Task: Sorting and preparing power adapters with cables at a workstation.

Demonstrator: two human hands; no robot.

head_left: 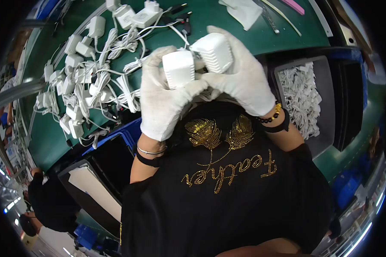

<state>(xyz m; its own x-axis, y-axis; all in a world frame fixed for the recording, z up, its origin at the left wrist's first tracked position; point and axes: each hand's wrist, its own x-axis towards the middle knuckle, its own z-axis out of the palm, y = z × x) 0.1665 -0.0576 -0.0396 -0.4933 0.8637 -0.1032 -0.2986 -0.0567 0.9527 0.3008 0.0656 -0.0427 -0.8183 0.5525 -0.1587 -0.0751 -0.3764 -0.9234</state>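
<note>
Both my hands wear white gloves and are raised close together in front of my chest, over the near edge of the green table. My left hand (165, 92) is closed around a white power adapter (179, 69) with ribbed vents along its lower side. In my right hand (242, 70) is a second white power adapter (213, 52), tilted, its vented side toward me. The fingertips of the two hands nearly meet below the adapters. Parts of both adapters and their cables are hidden behind the gloves.
A heap of white adapters with bundled cables (85, 79) covers the table's left side. At the back lie a white cloth (243, 12) and a pink strip (293, 6). A grey bin (326, 107) of small white pieces stands right; a dark box with cardboard (92, 188) stands lower left, near another person (51, 201).
</note>
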